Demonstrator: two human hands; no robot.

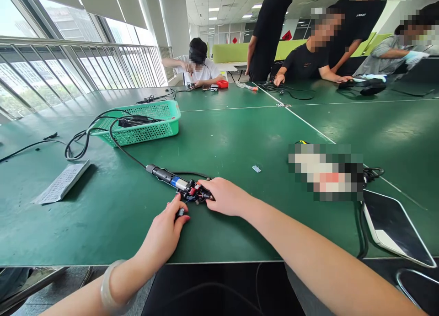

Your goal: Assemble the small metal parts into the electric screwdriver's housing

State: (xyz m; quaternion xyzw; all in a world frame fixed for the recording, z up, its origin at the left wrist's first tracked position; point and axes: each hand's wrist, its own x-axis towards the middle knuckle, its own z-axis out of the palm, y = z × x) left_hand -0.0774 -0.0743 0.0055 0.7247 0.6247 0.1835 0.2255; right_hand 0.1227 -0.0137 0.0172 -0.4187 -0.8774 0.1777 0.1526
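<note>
A slim black cylindrical device [168, 176] with a cable at its far end lies on the green table. Its casing looks open, showing a silver-and-blue section and red and black parts at the near end. My right hand [226, 197] is closed around that near end. My left hand [169, 224] is beside it, a fingertip touching the device's underside. Between the left thumb and fingers sits a small grey piece [181, 212], too small to name. A second small grey-white piece [256, 168] lies on the table to the right.
A green plastic basket [147, 135] with black cables stands at the back left. A folded paper [63, 183] lies at left. On the right are a white-edged phone [399, 227], a blurred item [329, 172] and cables. Several people sit or stand across the table.
</note>
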